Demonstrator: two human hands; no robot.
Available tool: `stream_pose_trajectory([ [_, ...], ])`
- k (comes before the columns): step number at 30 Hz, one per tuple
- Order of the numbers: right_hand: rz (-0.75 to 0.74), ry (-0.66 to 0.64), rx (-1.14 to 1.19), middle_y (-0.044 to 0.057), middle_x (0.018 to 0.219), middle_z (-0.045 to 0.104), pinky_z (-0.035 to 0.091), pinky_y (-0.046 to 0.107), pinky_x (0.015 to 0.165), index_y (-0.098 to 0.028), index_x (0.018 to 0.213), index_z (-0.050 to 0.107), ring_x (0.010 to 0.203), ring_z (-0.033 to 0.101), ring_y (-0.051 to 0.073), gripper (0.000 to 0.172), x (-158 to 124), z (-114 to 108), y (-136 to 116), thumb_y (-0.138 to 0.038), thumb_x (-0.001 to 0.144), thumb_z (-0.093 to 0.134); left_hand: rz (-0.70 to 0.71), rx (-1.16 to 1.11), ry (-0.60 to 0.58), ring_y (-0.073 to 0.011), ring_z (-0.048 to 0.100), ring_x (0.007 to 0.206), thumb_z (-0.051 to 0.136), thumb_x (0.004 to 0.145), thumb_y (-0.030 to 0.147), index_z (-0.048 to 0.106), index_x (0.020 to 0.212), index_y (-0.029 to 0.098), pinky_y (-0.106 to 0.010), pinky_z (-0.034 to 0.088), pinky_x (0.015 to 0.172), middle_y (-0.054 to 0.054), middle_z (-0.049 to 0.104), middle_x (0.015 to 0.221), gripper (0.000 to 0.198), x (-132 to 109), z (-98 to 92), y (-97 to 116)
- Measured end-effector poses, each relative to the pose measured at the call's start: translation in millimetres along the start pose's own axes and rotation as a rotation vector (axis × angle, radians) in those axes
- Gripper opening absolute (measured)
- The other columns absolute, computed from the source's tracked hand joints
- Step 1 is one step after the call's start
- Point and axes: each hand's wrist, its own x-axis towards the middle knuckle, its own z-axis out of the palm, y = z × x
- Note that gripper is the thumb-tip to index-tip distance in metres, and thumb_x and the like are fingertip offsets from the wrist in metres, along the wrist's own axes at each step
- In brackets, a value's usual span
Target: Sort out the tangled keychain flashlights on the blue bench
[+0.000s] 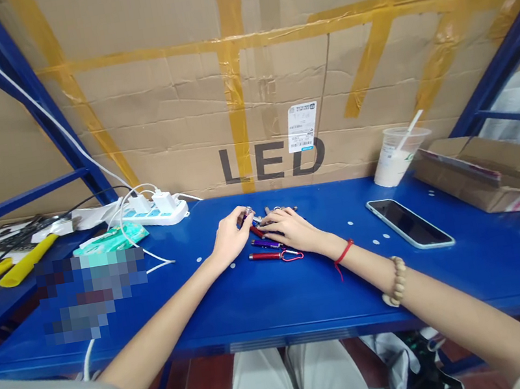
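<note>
Both my hands rest on a small pile of little keychain torches [268, 243] in the middle of the blue table [277, 303]. My left hand [230, 235] has its fingers curled and pinches one small torch near the pile's far end. My right hand [290, 229] lies over the pile, fingers bent down on the torches. A red torch with a red clip [274, 256] and a purple one lie just in front of my right hand.
A phone [409, 222] lies face up to the right. Behind it stand a plastic cup with a straw [395, 156] and a flat cardboard box [488, 175]. A white power strip with chargers [154, 211], a teal packet [109, 240] and yellow-handled tools [5, 267] sit at left. A cardboard wall marked LED backs the table.
</note>
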Motion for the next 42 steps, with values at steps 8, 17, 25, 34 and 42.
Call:
stream_pose_trajectory([
  [8,-0.045,0.027,-0.058,0.010,0.130,0.054,0.033,0.039,0.090,-0.017,0.128,0.051,0.121,0.044,0.024,0.037,-0.7,3.1,1.1,-0.023,0.095,0.035,0.028,0.000,-0.002,-0.0147,0.060,0.073,0.045,0.085,0.033,0.059,0.090,0.019,-0.023,0.042,0.067,-0.002,0.066,0.079,0.021,-0.9,0.1,2.1],
  [17,-0.095,0.034,-0.070,0.010,0.113,0.066,0.034,0.037,0.088,-0.017,0.109,0.065,0.113,0.052,0.021,0.031,1.7,0.9,-1.1,-0.022,0.094,0.038,0.025,0.050,0.020,-0.0148,0.060,0.071,0.046,0.085,0.033,0.060,0.090,0.019,-0.023,0.042,0.065,-0.001,0.067,0.077,0.021,0.4,2.4,-1.3],
  [25,-0.105,0.000,-0.048,0.009,0.133,0.052,0.033,0.040,0.097,-0.017,0.126,0.053,0.126,0.041,0.022,0.038,1.3,7.3,-0.9,-0.020,0.095,0.032,-0.041,0.001,0.064,-0.0164,0.064,0.077,0.044,0.086,0.032,0.060,0.092,0.019,-0.025,0.045,0.069,-0.003,0.068,0.079,0.022,3.1,-0.8,-2.5],
  [34,0.040,0.022,-0.028,0.010,0.110,0.067,0.042,0.036,0.088,-0.014,0.108,0.065,0.104,0.057,0.022,0.028,4.7,5.9,1.9,-0.017,0.092,0.043,0.101,0.054,-0.056,-0.0150,0.060,0.071,0.047,0.086,0.032,0.061,0.092,0.018,-0.025,0.045,0.067,-0.002,0.067,0.080,0.020,0.6,-0.3,0.4],
  [42,0.201,0.141,0.084,0.007,0.083,0.072,0.045,0.029,0.071,-0.018,0.081,0.073,0.081,0.062,0.020,0.012,2.9,3.1,4.7,-0.023,0.082,0.062,0.336,0.005,-0.209,-0.0174,0.061,0.085,0.044,0.088,0.033,0.061,0.094,0.018,-0.028,0.047,0.080,-0.006,0.066,0.096,0.023,0.3,-2.6,0.3],
])
